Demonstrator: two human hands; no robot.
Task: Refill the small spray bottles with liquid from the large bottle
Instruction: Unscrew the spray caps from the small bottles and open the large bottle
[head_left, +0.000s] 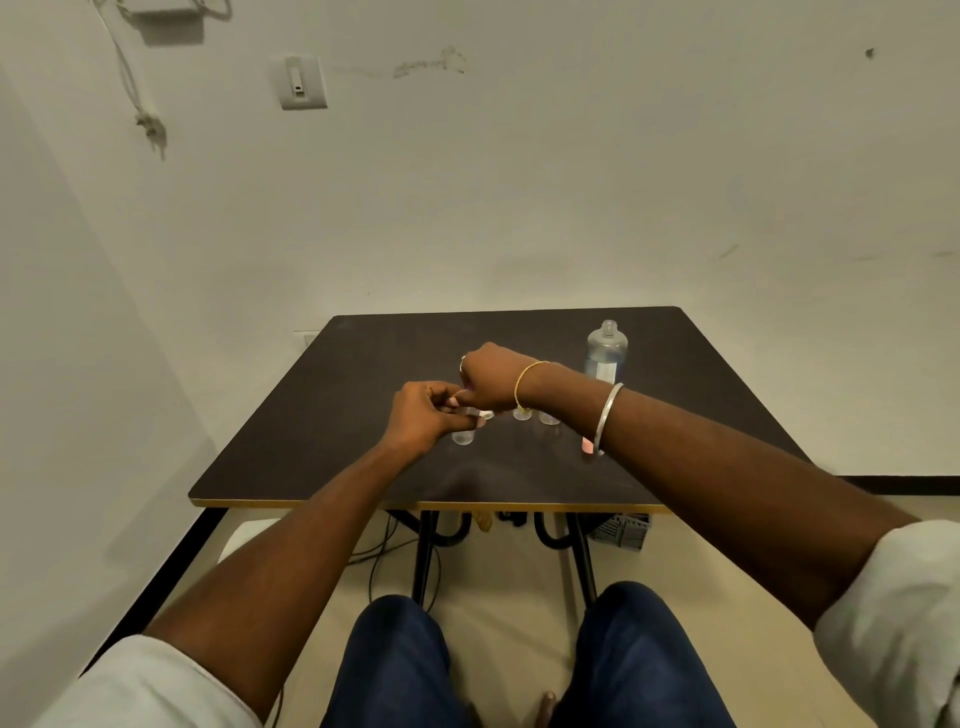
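A small clear spray bottle (464, 430) is held upright at the middle of the dark worktop (363, 415), long axis vertical. The left hand (427, 410) is closed around its body; the right hand (488, 376) is pinched at its top. It is judged light, rigid and slippery, best gripped mid-body. The large bottle (605, 351) stands uncapped behind, neck upward.

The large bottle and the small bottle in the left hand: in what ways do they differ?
The large bottle stands free at the far right of the table, untouched; the small bottle is held near the middle by the left hand, with the right hand at its top. The large bottle is much taller and wider, and bears a label; no label shows on the small one. Both are clear and upright.
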